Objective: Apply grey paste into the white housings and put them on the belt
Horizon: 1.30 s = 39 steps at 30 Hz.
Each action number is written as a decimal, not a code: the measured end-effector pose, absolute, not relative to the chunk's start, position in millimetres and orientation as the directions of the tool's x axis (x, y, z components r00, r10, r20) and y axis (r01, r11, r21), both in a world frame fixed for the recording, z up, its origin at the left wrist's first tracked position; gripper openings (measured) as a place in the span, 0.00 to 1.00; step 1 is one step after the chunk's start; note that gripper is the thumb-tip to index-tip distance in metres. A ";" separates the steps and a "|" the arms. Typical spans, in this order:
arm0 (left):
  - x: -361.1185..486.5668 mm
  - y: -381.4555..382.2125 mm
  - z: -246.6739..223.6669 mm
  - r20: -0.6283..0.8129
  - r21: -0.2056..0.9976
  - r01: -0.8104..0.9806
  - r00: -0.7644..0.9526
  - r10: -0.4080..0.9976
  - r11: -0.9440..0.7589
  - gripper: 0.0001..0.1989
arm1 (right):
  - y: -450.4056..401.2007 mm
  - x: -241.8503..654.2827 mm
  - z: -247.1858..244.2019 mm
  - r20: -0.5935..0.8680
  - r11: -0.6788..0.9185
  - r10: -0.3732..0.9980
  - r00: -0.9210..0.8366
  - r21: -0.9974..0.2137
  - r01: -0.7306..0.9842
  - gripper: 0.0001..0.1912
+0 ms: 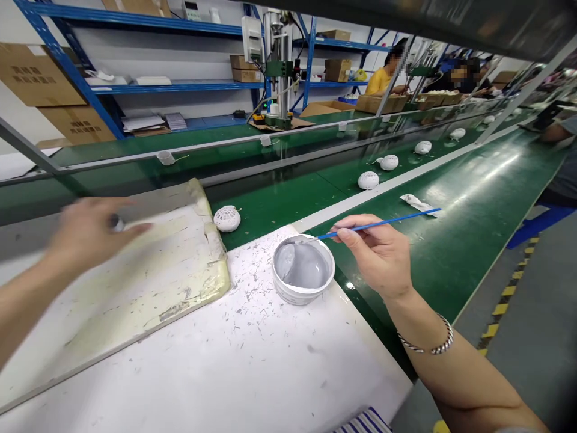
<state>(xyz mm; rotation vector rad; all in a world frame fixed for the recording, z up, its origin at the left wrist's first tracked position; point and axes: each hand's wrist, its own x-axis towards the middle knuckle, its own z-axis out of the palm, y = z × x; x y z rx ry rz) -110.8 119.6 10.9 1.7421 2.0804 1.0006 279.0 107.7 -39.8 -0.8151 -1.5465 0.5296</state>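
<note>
My left hand (95, 233) is blurred by motion above a stained, yellowed pad (148, 285), and its fingertips pinch a small pale part (116, 223). My right hand (374, 254) grips a thin blue-handled applicator (378, 224). The applicator's grey tip reaches over the rim of a white tub (288, 287) filled with smooth grey paste (303, 266). A white round vented housing (226, 219) sits on the green conveyor belt (288, 207) just beyond the pad. Several similar housings stand farther along the belt.
The pad and tub lie on a scuffed white tabletop (234, 361). A crumpled white cloth (419, 204) lies on a second green belt (469, 240). A clear partition (265, 150) runs along the line. Beyond it stand a bench press (279, 72), blue shelves (171, 87), and co-workers (383, 75).
</note>
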 end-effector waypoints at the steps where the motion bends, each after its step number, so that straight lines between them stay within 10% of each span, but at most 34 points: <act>1: -96.1 127.4 5.5 0.195 0.556 0.831 -0.156 0.968 0.022 0.27 | 107.7 278.7 -41.4 0.636 0.625 0.772 -0.010 -0.755 0.199 0.03; 7: -11.2 186.2 -31.2 0.022 0.426 0.901 0.084 0.996 -0.085 0.15 | 114.2 279.7 -51.4 0.629 0.616 0.776 -0.050 -0.738 0.274 0.03; 14: -11.0 216.4 -36.8 -0.027 0.637 0.769 -0.044 0.999 0.051 0.14 | 120.6 282.4 -57.2 0.584 0.581 0.811 -0.045 -0.793 0.185 0.04; 21: -32.2 158.7 -2.2 0.006 0.992 0.128 -0.205 0.979 0.020 0.20 | 117.5 279.6 -50.2 0.555 0.555 0.830 -0.052 -0.815 0.167 0.05; 27: -18.1 109.4 4.7 0.025 0.837 -0.514 -0.306 0.952 -0.187 0.16 | 116.5 277.2 -50.8 0.545 0.550 0.835 -0.080 -0.819 0.164 0.05; 39: -6.4 93.1 -19.3 0.246 0.939 -0.173 -0.267 0.932 -0.298 0.35 | 118.6 271.7 -46.7 0.327 0.325 0.942 -0.083 -0.945 -0.035 0.12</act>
